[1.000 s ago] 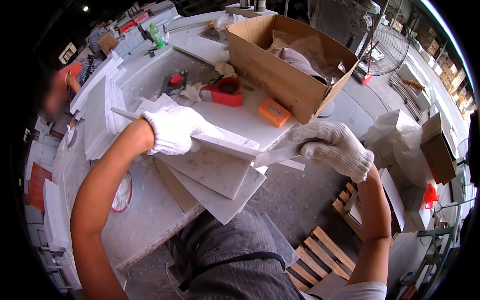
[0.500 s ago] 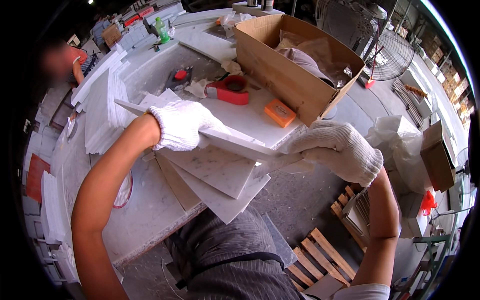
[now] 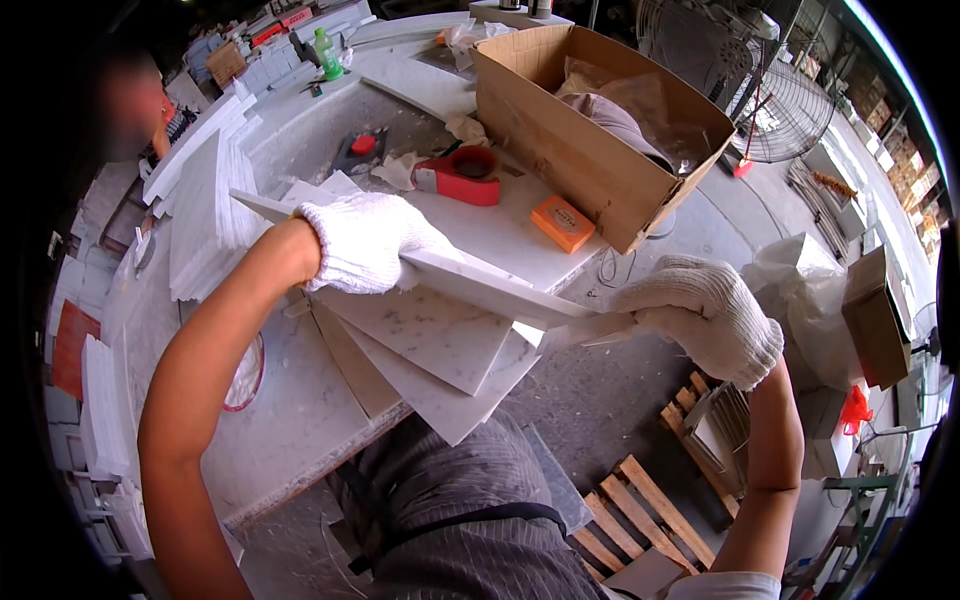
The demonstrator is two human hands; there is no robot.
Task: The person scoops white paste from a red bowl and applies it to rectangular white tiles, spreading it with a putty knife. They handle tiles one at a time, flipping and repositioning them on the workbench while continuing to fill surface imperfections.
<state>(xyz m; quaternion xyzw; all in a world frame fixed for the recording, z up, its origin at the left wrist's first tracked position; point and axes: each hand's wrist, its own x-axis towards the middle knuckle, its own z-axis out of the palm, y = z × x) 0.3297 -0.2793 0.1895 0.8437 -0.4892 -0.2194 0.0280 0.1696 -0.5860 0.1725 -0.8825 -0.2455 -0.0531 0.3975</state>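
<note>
My left hand [image 3: 370, 243], in a white knitted glove, is closed around a pale marble tile [image 3: 490, 288] held up on its edge, slanting down to the right. Also gloved, my right hand [image 3: 705, 315] is closed at the tile's right end. It pinches a thin pale strip [image 3: 585, 330] that lies against the tile's end corner; its exact kind is unclear. Below the held tile, several grey-veined marble tiles [image 3: 430, 335] lie fanned on the worktable [image 3: 285, 440], their corners jutting past its front edge.
Beyond the hands stand an open cardboard box [image 3: 570, 150], an orange box [image 3: 562, 223] and a red tape dispenser [image 3: 460, 178]. Stacked white tiles [image 3: 212, 220] stand at left. A person [image 3: 135, 105] is at far left. Wooden pallets [image 3: 650, 510] and a fan [image 3: 785, 105] are at right.
My right hand has moved right and slightly down along with the pale strip, away from the tile's middle. My left hand and the tile stay almost in place.
</note>
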